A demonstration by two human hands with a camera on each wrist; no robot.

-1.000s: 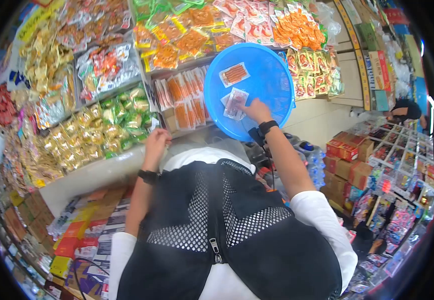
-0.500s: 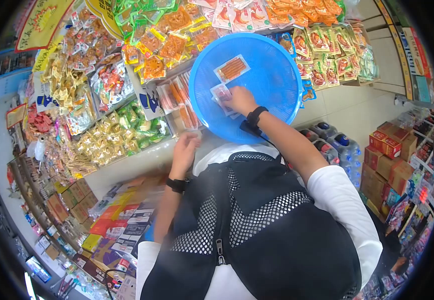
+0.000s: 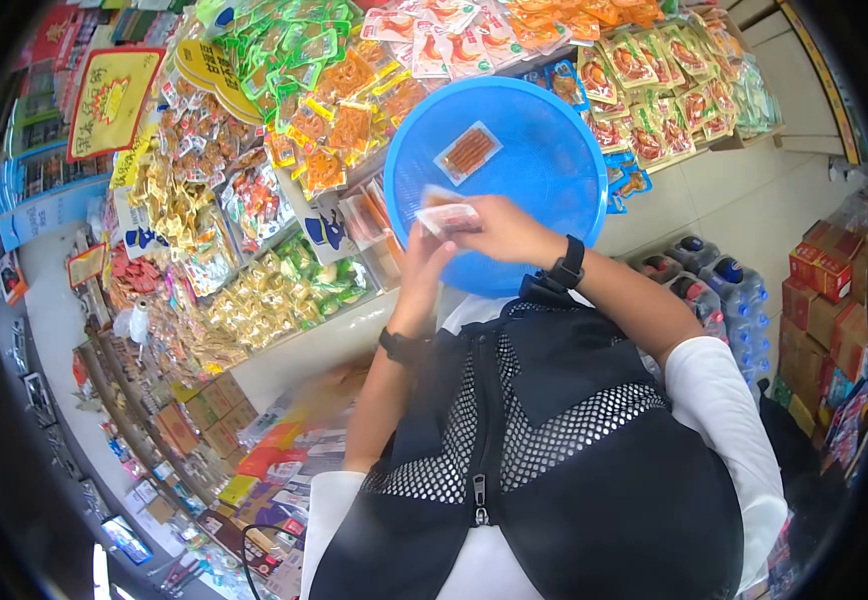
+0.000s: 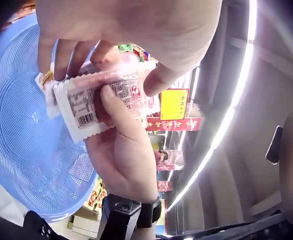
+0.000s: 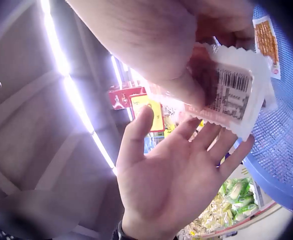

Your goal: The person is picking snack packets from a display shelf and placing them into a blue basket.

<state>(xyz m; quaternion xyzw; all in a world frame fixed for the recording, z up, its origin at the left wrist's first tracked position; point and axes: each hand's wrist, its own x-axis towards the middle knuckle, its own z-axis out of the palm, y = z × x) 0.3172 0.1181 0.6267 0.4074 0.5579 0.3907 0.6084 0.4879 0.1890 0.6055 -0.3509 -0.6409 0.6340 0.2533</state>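
My right hand pinches a few flat clear snack packets over the blue plastic basket. In the left wrist view its thumb presses on the top packet, which has a barcode and printed label. My left hand has come up beside the packets. Its palm faces up and its fingers stretch out behind them, as the right wrist view of the left hand shows. Inside the basket lies one packet of reddish-brown sticks.
Bins of packaged snacks surround the basket, with green and gold packets at left and cream-coloured packets at right. Bottles in plastic wrap stand on the floor, near stacked cardboard boxes.
My right hand has lifted the packets from the basket bottom towards me. My left hand has moved from the shelf edge up and right to meet them. The head view has shifted.
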